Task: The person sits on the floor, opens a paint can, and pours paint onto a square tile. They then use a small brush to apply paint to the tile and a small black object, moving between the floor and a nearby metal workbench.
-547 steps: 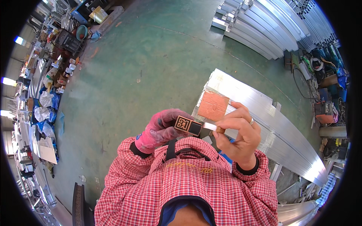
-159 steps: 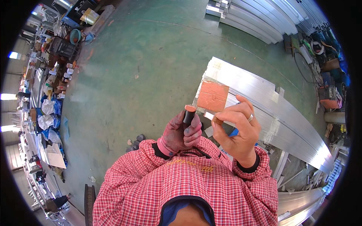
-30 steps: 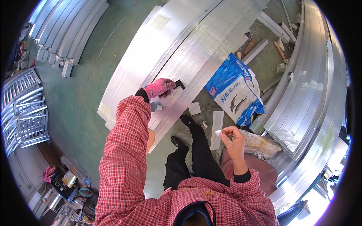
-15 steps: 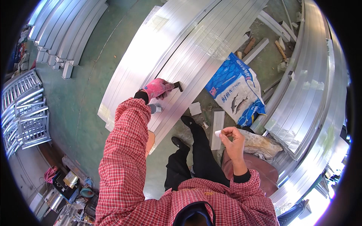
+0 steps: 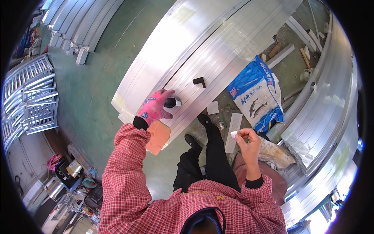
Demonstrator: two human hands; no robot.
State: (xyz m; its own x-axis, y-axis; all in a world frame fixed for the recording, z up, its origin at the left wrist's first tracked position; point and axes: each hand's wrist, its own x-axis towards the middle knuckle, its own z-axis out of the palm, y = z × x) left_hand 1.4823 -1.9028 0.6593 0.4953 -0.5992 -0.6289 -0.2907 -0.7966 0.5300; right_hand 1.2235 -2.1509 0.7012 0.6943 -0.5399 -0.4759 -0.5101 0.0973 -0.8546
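Note:
My left hand, in a pink patterned glove, is over the silvery metal profiles. Its fingers are spread, with thumb and forefinger apart on either side of a small dark object with a whitish side, whose kind I cannot make out. A black L-shaped corner piece lies by itself on the profiles, farther off to the right. Bare and raised in front of my body, my right hand pinches a small white piece between thumb and fingertips. An orange-pink slab is just below my left wrist.
A blue and white sack lies right of the profiles, among offcuts. More long metal profiles run along the right side. Stacked metal frames and a profile pile stand at the left. A reddish-brown seat is beside me.
My left hand has let go of the black corner piece, leaving it on the profiles. It has drawn back and opened around the dark object. My right hand keeps its pinch on the white piece.

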